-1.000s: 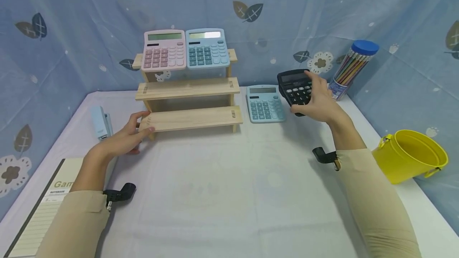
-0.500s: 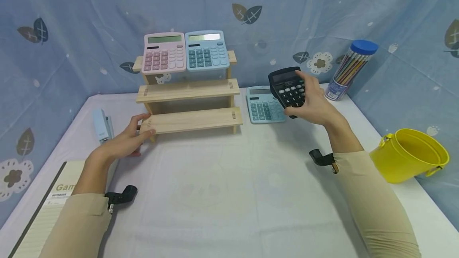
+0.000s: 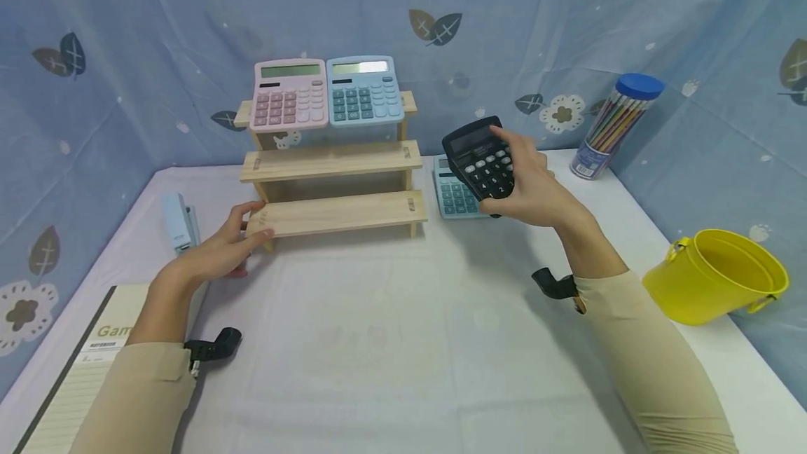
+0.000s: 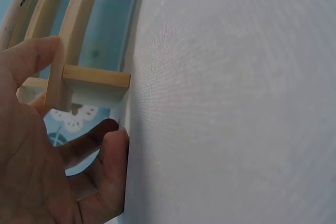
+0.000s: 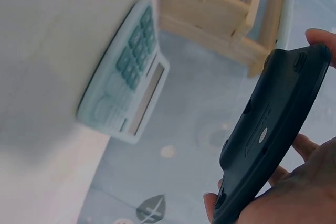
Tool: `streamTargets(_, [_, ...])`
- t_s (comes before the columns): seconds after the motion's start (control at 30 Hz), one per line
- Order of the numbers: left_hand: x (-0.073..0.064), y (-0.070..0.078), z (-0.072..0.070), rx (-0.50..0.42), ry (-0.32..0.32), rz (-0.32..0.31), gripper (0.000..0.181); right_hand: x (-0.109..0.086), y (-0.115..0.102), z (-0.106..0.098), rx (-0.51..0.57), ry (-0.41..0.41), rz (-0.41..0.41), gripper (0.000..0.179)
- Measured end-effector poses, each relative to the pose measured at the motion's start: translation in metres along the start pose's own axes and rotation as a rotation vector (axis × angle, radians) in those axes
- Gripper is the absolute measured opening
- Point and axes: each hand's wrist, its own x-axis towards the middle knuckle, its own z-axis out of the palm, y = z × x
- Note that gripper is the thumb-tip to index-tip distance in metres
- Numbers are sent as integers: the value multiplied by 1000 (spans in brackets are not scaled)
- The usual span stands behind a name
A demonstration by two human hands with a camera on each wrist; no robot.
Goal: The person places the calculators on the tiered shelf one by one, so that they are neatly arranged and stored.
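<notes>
My right hand (image 3: pixel 532 184) grips a black calculator (image 3: pixel 482 160) by its sides, keys facing up, raised above the table. In the right wrist view the underside of this black calculator (image 5: pixel 268 129) shows. Behind it, partly covered in the head view, a light teal calculator (image 3: pixel 457 198) lies on the table. My left hand (image 3: pixel 217 247) pinches the left end of the lowest board of a three-step wooden rack (image 3: pixel 340 214), thumb on the board's front. A pink calculator (image 3: pixel 290 97) and a blue calculator (image 3: pixel 364 93) lean side by side on the top step.
At the back right stands a pencil tub (image 3: pixel 614 125) with a blue lid. A yellow bucket (image 3: pixel 712 279) is tilted at the right edge. On the left are a light blue stapler (image 3: pixel 179 223) and a notebook (image 3: pixel 82 356), partly under the left arm.
My right hand has carried the black calculator leftward, and it now covers more of the teal calculator. The left hand keeps its place at the rack.
</notes>
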Motion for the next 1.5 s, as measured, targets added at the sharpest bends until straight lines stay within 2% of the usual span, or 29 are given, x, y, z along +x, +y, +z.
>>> streamTargets(0.4, [1,-1,3,-20,-2,11,83,11,-21,23,-23,-14,-114,111])
streamTargets(0.63, [2,-2,3,-15,0,18,83,15,-34,41,-47,-41,-128,111])
streamTargets(1.1, [-3,-7,2,-13,1,13,84,22,-68,62,-71,-133,-184,109])
streamTargets(1.27, [-1,-5,3,-16,3,35,83,27,-78,64,-104,-139,-190,105])
streamTargets(1.5, [-1,1,3,-8,9,31,84,33,-87,69,-138,-162,-219,98])
